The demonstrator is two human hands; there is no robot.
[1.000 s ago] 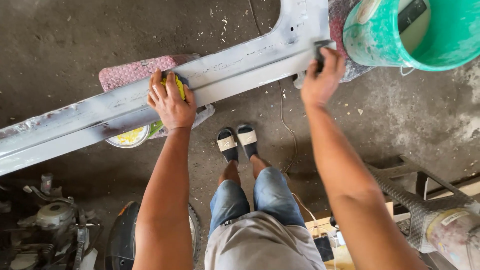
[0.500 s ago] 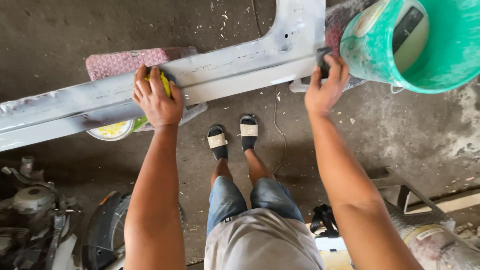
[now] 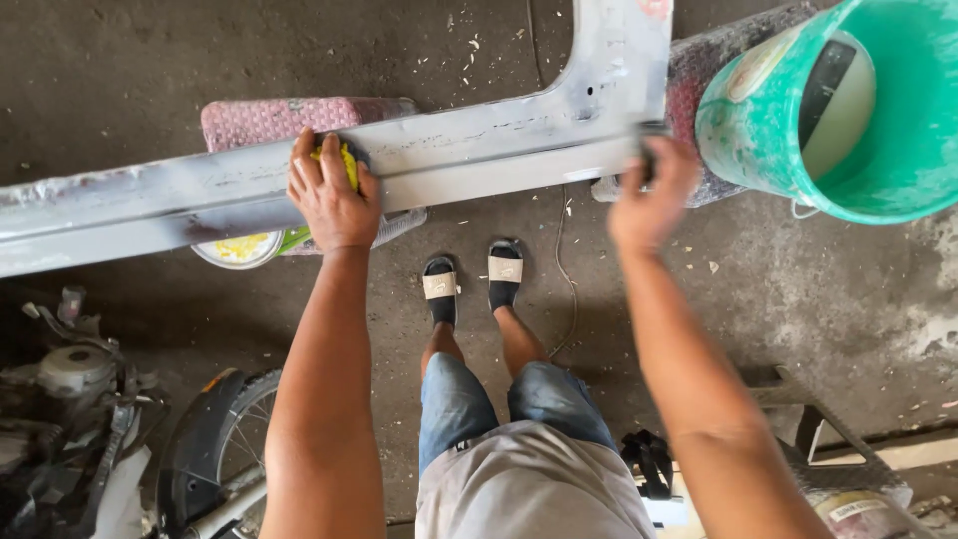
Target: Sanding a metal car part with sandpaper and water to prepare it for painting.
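Hands work a long grey panel [image 3: 469,160] — left hand [image 3: 334,195] presses a yellow sponge [image 3: 347,162] flat against it. Right hand [image 3: 651,195], blurred, clenches a dark block [image 3: 651,160] at the panel's edge, beside a green bucket [image 3: 758,130].

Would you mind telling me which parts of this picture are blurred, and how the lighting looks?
Head view: the right hand and forearm are smeared by motion blur; the left hand, on a yellow pad, is sharp, as is the grey panel. Light is soft and even, brightest on the green bucket; the motorcycle corner lies in shadow.

head view | straight down from above | near arms, floor [image 3: 150,60]
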